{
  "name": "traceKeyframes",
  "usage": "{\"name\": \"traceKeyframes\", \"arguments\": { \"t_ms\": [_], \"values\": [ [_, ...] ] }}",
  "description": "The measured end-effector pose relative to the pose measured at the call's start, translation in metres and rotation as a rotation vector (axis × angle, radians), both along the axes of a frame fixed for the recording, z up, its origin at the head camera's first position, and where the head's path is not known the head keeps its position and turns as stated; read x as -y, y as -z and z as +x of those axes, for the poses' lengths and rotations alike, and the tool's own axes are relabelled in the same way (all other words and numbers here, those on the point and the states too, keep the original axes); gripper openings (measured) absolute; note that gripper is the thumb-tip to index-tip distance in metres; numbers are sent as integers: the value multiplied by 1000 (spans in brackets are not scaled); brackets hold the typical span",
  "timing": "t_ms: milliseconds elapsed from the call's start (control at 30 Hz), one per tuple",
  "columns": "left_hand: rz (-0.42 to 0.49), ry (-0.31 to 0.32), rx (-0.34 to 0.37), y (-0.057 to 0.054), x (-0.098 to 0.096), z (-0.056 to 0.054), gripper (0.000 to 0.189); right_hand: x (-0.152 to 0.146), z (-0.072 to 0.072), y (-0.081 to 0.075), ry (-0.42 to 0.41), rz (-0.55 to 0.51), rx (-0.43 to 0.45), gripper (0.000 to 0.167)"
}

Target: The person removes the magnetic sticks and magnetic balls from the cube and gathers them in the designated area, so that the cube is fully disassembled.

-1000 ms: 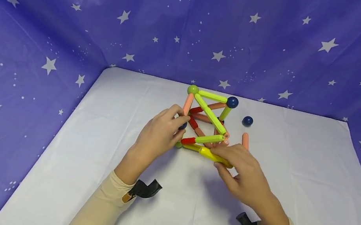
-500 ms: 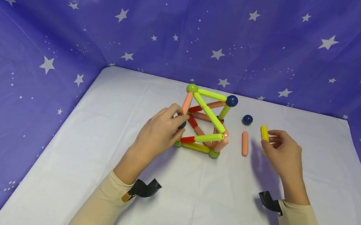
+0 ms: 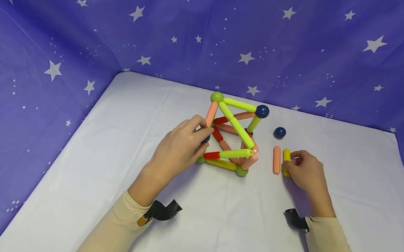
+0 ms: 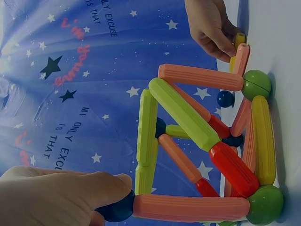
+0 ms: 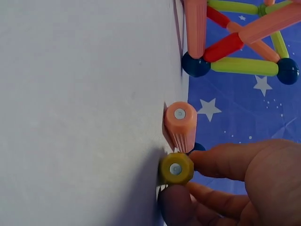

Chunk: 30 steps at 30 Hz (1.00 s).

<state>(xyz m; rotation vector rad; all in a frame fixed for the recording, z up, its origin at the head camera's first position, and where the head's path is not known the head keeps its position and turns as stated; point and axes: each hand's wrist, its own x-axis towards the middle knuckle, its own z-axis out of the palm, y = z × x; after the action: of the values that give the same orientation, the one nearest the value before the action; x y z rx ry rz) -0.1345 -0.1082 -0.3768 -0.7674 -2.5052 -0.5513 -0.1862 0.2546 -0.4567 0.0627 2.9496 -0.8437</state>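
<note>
A dark blue ball [image 4: 115, 211], mostly hidden in the head view, is pinched in the left hand's [image 3: 182, 144] narrow grip on a stick frame [image 3: 237, 128] near the tabletop's [image 3: 215, 235] far edge. Rightward, a yellow stick [image 3: 287, 155] is pinched by the right hand [image 3: 307, 172], just beside a salmon stick [image 3: 277, 160]; metal end discs [image 5: 175, 169] are shown by the right wrist view.

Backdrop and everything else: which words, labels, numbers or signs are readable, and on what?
Backdrop, left wrist view:
"MI ONLY EXCU", cut off
"LY EXCUSE", cut off
"IS THAT", twice
"I'm young", red, last letter blurred
More red script, lower left: unreadable
Backdrop, head view: "MI ONLY", upside down
Sticks, balls: no readable text
</note>
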Motion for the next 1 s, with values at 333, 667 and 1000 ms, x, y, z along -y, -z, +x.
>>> {"name": "traceKeyframes", "arguments": {
  "t_ms": [333,667,1000],
  "values": [
    [-20,-7,7,0,0,0,29,7,2,-4,-42,-14,29,43],
    [-19,-8,6,-2,0,1,29,42,9,-41,-84,-92,-242,36],
    [-31,-19,1,-2,0,1,31,119,8,-84,-419,-103,-386,35]
  ]
}}
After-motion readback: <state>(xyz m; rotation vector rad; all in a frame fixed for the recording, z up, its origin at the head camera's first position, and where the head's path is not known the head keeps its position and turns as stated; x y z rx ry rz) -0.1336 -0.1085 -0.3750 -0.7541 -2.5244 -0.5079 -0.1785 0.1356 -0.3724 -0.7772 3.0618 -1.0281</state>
